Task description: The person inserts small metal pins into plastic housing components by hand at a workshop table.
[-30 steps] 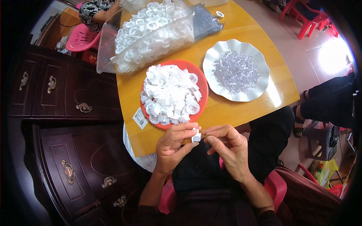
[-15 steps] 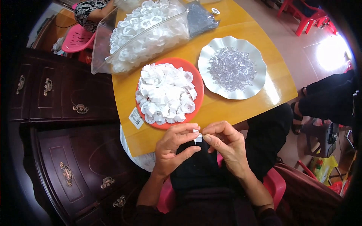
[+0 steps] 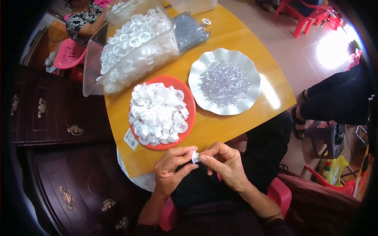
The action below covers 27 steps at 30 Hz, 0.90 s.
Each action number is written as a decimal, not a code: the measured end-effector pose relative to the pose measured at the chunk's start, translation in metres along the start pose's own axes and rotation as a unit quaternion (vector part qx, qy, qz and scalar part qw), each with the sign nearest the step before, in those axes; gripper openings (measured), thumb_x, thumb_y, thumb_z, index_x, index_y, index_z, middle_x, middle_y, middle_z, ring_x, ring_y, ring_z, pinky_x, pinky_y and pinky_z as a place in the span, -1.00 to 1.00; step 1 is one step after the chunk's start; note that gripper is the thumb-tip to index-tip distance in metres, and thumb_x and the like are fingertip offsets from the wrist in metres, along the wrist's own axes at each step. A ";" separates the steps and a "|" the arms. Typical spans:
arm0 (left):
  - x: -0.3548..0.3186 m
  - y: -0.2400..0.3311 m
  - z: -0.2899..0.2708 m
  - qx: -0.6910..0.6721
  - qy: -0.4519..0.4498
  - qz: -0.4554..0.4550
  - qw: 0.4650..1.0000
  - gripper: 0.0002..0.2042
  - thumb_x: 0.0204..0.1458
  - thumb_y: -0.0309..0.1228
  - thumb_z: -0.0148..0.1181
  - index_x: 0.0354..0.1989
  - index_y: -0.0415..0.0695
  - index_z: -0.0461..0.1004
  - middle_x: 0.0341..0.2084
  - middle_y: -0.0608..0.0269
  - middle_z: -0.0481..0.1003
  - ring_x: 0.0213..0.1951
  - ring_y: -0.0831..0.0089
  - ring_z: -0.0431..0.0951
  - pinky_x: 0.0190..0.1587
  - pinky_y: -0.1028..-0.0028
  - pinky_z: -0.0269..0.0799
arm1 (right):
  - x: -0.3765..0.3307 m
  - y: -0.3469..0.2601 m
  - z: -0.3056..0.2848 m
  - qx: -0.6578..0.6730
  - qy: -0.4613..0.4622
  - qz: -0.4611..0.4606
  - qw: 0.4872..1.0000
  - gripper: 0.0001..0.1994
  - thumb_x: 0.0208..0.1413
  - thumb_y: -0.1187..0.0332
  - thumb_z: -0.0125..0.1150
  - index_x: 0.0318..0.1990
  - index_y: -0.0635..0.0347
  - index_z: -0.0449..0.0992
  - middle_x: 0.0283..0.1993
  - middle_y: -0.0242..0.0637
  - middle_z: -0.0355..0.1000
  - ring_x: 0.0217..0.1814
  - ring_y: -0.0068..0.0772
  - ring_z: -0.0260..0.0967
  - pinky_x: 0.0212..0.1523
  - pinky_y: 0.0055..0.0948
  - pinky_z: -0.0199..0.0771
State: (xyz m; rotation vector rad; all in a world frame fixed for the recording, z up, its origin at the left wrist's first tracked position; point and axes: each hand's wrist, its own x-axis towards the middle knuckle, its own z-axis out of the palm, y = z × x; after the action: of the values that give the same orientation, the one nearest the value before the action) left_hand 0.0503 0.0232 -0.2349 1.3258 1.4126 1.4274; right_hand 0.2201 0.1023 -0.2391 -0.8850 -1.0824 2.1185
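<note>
by the near edge of the yellow wooden worktop (image 3: 236, 39), my right hand (image 3: 225, 164) pinched a small, boxy white plastic piece (image 3: 195, 157); my left hand (image 3: 170, 168) touched it, thumb apart, but whether it gripped i couldn't tell.

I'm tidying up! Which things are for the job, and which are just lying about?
For the job, probably:
white piece between left hand and right hand
white pieces on red plate
clear bits on wavy plate
clear tub

Just around, probably:
yellow bag
pink chair at left
dark drawers
</note>
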 end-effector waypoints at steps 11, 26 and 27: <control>0.126 0.043 -0.065 0.321 0.089 0.229 0.915 -0.65 0.02 -0.70 0.22 0.02 -0.27 0.47 0.02 0.10 0.47 0.02 0.36 0.52 0.12 0.41 0.44 | 0.051 -0.061 -0.039 -0.407 0.137 -0.183 0.884 -0.81 0.10 0.39 0.32 -0.15 0.23 0.56 -0.33 -0.28 0.53 -0.45 -0.50 0.45 -0.42 -0.52 0.44; 0.164 0.040 -0.061 0.492 0.124 0.290 0.811 -0.69 0.00 -0.67 0.24 -0.05 -0.20 0.56 0.09 0.04 0.46 0.11 0.16 0.49 0.12 0.30 0.43 | 0.129 -0.109 -0.097 -0.602 0.244 -0.225 0.726 -0.86 0.10 0.37 0.25 -0.22 0.19 0.57 -0.24 -0.22 0.46 -0.14 -0.13 0.50 -0.13 -0.24 0.47; 0.156 0.040 -0.055 0.479 0.096 0.291 0.822 -0.71 -0.01 -0.69 0.24 -0.08 -0.22 0.57 0.08 0.02 0.46 0.11 0.14 0.49 0.12 0.29 0.44 | 0.132 -0.109 -0.097 -0.609 0.230 -0.223 0.726 -0.86 0.11 0.36 0.24 -0.23 0.20 0.57 -0.24 -0.23 0.47 -0.17 -0.17 0.49 -0.14 -0.26 0.45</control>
State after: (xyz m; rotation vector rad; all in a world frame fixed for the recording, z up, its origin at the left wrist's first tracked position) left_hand -0.0289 0.1543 -0.1615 2.4690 2.1140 1.2205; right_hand 0.2375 0.2981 -0.2284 -1.3786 -2.1041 0.5032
